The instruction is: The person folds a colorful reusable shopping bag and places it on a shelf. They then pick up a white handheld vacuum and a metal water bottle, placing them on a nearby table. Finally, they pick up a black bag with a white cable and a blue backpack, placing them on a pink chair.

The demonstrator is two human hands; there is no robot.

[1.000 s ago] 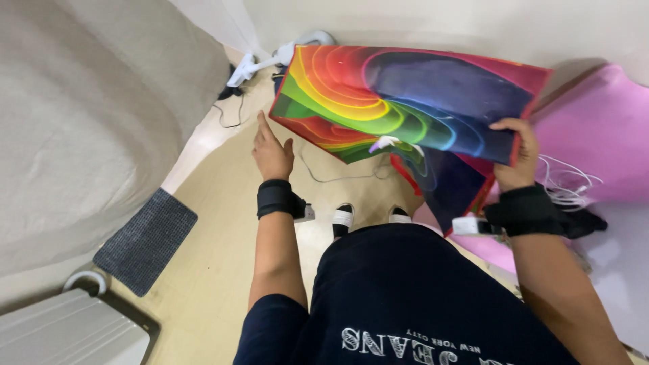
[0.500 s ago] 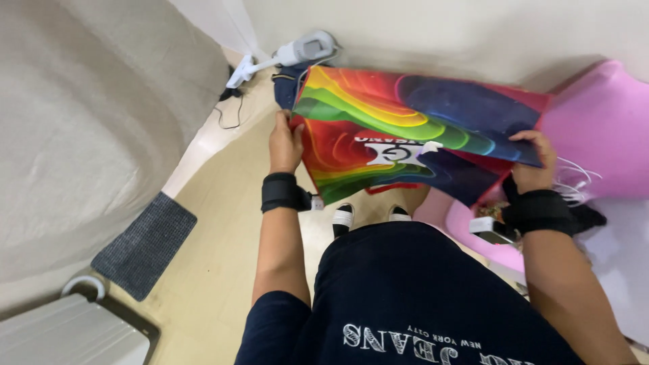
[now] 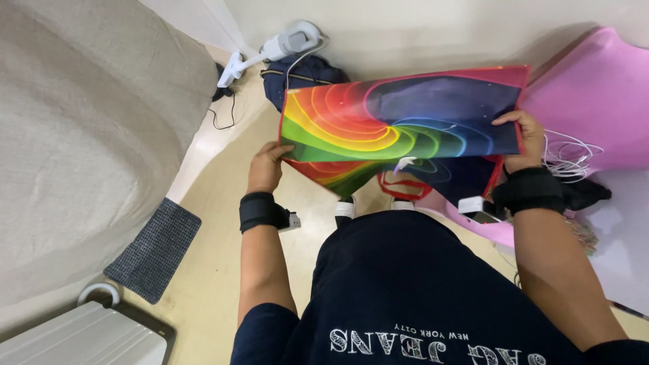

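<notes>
While we look down from the head cam, we see the left hand [image 3: 266,167] pinching the left edge of a rainbow swirl bag [image 3: 399,125], thumb on top and fingers curled under. The right hand [image 3: 522,140] grips the bag's right edge the same way, fingers closed over the red border. Both hands hold the bag flat and spread wide in front of the body, up off the floor. A red handle loop [image 3: 404,185] hangs under the bag's middle. Each wrist has a black band w/ a small device. Past the bag, a dark blue backpack [image 3: 305,74] sits on the floor by the wall, just beside a white handheld vacuum [image 3: 284,44]. On the right lies a pink sheet [image 3: 595,101] w/ white cables [image 3: 566,155] on it. On the left, a grey mat [image 3: 154,249] lies next to a beige bed [image 3: 81,135].
</notes>
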